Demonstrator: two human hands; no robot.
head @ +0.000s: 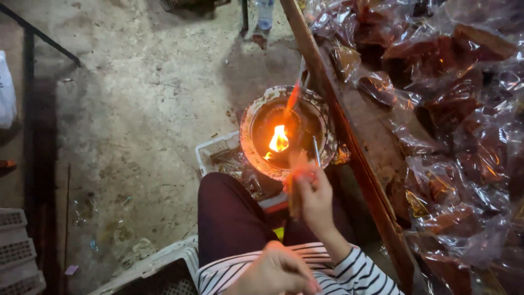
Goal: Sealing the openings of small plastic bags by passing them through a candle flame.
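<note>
A thin orange stick (292, 98) rises from my right hand (312, 192) and slants over a round, crusted metal bowl (256, 112) where a small flame (279, 139) burns at the centre. My right hand is closed around the stick's lower end, fingers pinched together just beside the bowl's near rim; a second slim, pale rod (316, 151) stands up beside them, and I cannot tell whether I grip it too. My left hand (277, 270) rests low against my striped top (349, 276), fingers curled loosely, holding nothing I can make out. The bowl sits on a white plastic crate (210, 153) on the stained concrete floor (136, 109), just beyond my dark-trousered knee (226, 213). To my right, a wooden board edge (349, 142) runs diagonally, and past it lie heaps of clear plastic bags (453, 109) packed with dark reddish-brown pieces. More pale crates (16, 251) stack at far left, beside a dark metal rail (30, 82).
</note>
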